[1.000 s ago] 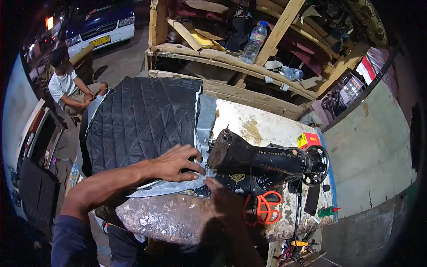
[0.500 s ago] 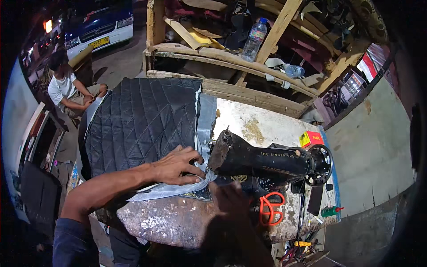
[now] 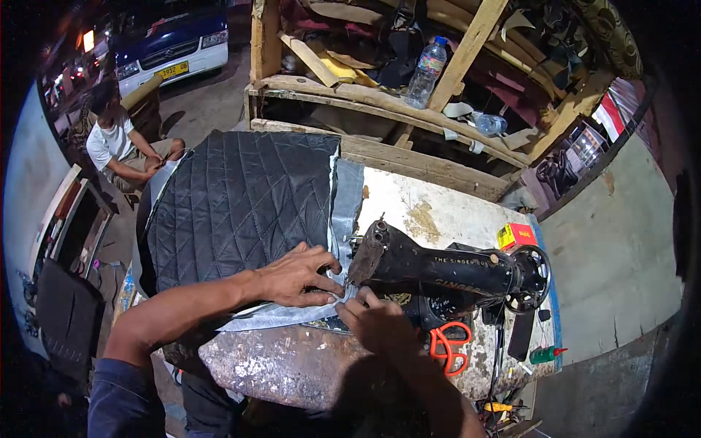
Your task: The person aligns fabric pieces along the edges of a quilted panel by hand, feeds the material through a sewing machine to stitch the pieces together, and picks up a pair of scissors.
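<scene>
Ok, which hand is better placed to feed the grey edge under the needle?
Probably the right hand: it sits at the grey fabric edge right beside the head of the black sewing machine. The left hand lies flat farther back, pinning the black quilted cover down.

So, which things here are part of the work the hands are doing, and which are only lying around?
In use:
- left hand, flat on the black quilted cover
- right hand, at the cover's grey edge beside the black sewing machine

Lying about:
- orange scissors
- red and yellow box
- plastic bottle on the wooden shelf
</scene>
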{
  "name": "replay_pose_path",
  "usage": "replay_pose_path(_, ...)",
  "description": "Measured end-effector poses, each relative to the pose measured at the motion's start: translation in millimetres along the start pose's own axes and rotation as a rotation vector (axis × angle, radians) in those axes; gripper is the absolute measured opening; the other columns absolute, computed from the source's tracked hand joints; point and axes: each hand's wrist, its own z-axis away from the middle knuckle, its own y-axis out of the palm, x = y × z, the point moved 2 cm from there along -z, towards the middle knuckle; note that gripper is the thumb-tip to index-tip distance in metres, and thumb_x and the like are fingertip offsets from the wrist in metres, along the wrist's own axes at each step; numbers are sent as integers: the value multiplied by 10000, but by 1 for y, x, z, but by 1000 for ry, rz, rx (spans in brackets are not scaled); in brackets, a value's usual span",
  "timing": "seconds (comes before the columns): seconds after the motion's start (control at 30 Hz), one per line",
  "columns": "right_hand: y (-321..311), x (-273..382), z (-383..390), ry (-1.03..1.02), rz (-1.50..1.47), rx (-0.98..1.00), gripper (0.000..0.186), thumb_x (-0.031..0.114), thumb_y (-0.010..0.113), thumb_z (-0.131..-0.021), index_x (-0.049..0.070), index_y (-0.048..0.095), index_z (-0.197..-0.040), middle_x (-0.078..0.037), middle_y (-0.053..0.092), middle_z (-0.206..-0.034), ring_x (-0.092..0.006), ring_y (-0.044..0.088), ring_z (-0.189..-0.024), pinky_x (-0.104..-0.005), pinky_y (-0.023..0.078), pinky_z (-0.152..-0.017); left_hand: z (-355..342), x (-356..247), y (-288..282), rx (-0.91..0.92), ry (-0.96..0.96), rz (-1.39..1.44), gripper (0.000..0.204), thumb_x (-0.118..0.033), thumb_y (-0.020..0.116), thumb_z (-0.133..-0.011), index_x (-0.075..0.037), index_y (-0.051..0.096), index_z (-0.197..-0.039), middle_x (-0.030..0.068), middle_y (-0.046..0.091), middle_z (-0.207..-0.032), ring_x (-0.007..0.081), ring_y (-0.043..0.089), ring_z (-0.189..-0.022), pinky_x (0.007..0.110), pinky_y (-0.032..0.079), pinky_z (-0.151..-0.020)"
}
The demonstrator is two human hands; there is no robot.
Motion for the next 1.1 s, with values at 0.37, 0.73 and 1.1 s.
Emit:
replay_pose_path(0.37,12,-7,17,-78,2,-272,209,209,669,-887,129,708,-1076,-31,576,-948,-216,662,-970,-351,606,-713,0,-8,-5,-43,87,-10,251,-338,701,-970,-281,808,-1190,87,599,-1254,254,539,-1119,455,393,-915)
replay_pose_path(0.73,10,-15,33,-85,-123,-161,403,132,713,-845,115,693,-1247,-36,643,-1376,-261,663,-1087,-434,587,-856,-1,-10,-5,5,61,-86,272,-359,689,-969,-254,807,-1191,78,617,-1250,259,553,-1119,461,401,-920)
replay_pose_path(1.1,-3,-8,24,-10,12,56,366,164,640,-897,120,683,-1258,-47,675,-1335,-242,654,-1046,-431,534,-930,4,-6,1,-47,35,-31,279,-357,760,-944,-260,822,-1198,85,641,-1268,252,582,-1113,443,404,-919)
